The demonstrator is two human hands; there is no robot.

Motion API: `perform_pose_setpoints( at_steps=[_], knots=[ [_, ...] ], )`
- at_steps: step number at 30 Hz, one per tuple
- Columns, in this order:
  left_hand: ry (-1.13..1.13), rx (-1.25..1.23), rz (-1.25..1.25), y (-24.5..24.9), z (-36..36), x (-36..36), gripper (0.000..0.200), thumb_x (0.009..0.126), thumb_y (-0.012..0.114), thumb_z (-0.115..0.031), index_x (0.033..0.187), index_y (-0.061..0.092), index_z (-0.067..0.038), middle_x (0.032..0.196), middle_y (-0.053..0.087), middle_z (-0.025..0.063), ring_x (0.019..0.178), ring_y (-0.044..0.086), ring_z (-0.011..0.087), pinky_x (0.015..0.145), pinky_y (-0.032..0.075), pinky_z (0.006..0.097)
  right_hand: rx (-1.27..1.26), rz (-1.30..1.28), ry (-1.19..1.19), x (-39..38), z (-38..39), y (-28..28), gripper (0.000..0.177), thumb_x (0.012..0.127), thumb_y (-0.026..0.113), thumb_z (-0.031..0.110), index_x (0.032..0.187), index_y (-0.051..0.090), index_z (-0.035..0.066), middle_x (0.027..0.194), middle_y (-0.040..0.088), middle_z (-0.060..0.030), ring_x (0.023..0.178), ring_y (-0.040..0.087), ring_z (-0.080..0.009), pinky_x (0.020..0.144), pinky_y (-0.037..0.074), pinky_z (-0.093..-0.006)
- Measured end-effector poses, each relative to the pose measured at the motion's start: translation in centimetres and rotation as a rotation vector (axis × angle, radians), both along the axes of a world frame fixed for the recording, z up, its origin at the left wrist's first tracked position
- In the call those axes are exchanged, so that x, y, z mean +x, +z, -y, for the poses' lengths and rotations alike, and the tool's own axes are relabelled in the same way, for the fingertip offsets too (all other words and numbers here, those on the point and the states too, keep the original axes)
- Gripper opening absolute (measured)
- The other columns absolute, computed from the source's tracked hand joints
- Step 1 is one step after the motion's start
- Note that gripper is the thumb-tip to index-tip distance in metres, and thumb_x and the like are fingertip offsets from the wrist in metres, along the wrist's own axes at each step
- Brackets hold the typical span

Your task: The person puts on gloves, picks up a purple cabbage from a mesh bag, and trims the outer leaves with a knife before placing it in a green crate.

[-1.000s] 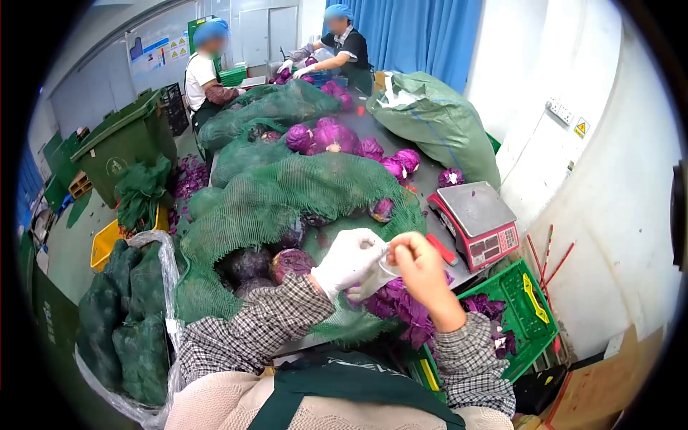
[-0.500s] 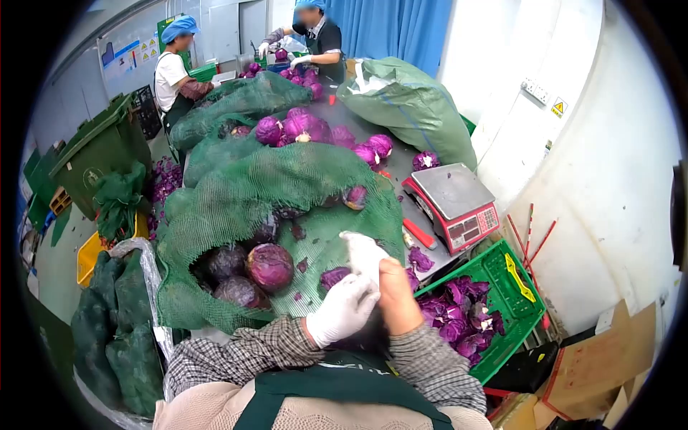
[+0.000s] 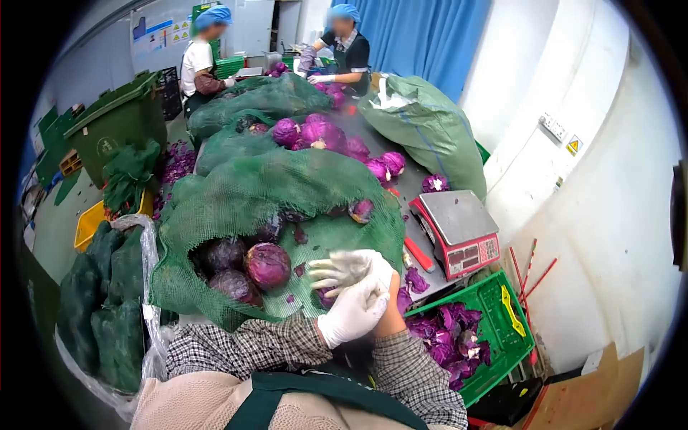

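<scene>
From where I stand, beyond the cabbages (image 3: pixel 267 265) at left, which look firm and weighty, the left grip (image 3: pixel 351 315) seems pinched on the cuff of the white glove (image 3: pixel 379 272) worn on the right grip (image 3: pixel 344 266), whose fingers spread open, holding nothing. The glove looks light, soft and stretchy, perhaps easily torn, so best taken by its cuff. Left to right, the bin (image 3: pixel 118 122), poster (image 3: pixel 154 32), scale (image 3: pixel 459 218) and yellow sign (image 3: pixel 574 145) bear markings too small to read.
</scene>
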State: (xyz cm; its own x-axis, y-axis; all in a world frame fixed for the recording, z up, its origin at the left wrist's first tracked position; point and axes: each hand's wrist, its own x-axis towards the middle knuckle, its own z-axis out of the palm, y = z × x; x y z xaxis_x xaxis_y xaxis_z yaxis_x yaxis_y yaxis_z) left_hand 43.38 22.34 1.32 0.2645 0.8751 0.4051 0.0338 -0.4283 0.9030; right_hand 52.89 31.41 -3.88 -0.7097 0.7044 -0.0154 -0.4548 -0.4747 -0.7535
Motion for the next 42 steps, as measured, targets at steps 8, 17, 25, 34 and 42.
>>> perform_pose_setpoints(
  at_steps=[8,17,25,34,42],
  knots=[
    [-0.035,-0.086,-0.054,-1.3,1.1,0.7,0.007,0.087,0.059,-0.010,0.087,0.056,-0.004,0.062,0.049,0.0037,0.055,0.046,0.0099,0.054,0.043,0.0265,0.425,0.281,-0.288,-0.6,-0.1,0.8,0.060,0.097,0.041,0.031,0.139,0.024,-0.008,0.116,0.053,-0.0180,0.085,0.061,-0.0226,0.088,0.047,-0.0306],
    [-0.059,-0.207,-0.082,-1.6,0.5,0.2,0.012,0.087,0.059,-0.014,0.088,0.055,-0.003,0.069,0.055,0.0047,0.062,0.052,0.0103,0.059,0.045,0.0266,0.054,-0.043,-0.816,-0.5,0.0,1.6,0.057,0.098,0.035,0.039,0.134,0.035,-0.005,0.104,0.058,-0.0189,0.097,0.058,-0.0317,0.098,0.043,-0.0445],
    [-0.030,-0.193,-0.037,-2.7,0.2,1.2,0.020,0.088,0.059,-0.016,0.101,0.057,-0.003,0.083,0.062,0.0109,0.076,0.061,0.0195,0.070,0.049,0.0316,-0.458,-0.983,-0.105,0.9,-5.5,2.3,0.046,0.098,0.036,0.030,0.135,0.036,0.003,0.138,0.041,-0.0157,0.133,0.031,-0.0313,0.111,0.027,-0.0437],
    [0.025,-0.285,-0.087,-2.2,-0.6,-0.6,0.015,0.089,0.057,-0.017,0.090,0.053,-0.002,0.081,0.055,0.0050,0.080,0.052,0.0120,0.075,0.046,0.0272,-1.251,-1.284,0.229,-1.4,-9.2,-0.8,0.052,0.090,0.046,0.029,0.140,0.034,0.021,0.141,0.038,0.0100,0.131,0.032,-0.0102,0.111,0.017,-0.0507],
    [-0.043,-0.335,0.067,-1.9,0.2,-0.2,0.011,0.090,0.056,-0.015,0.089,0.054,-0.004,0.080,0.054,0.0009,0.077,0.051,0.0091,0.073,0.044,0.0238,-1.239,-1.905,0.188,-3.5,-8.7,4.9,0.084,0.090,0.037,0.062,0.147,0.015,0.005,0.153,0.021,-0.0132,0.143,0.014,-0.0242,0.113,0.009,-0.0504]
  ],
)
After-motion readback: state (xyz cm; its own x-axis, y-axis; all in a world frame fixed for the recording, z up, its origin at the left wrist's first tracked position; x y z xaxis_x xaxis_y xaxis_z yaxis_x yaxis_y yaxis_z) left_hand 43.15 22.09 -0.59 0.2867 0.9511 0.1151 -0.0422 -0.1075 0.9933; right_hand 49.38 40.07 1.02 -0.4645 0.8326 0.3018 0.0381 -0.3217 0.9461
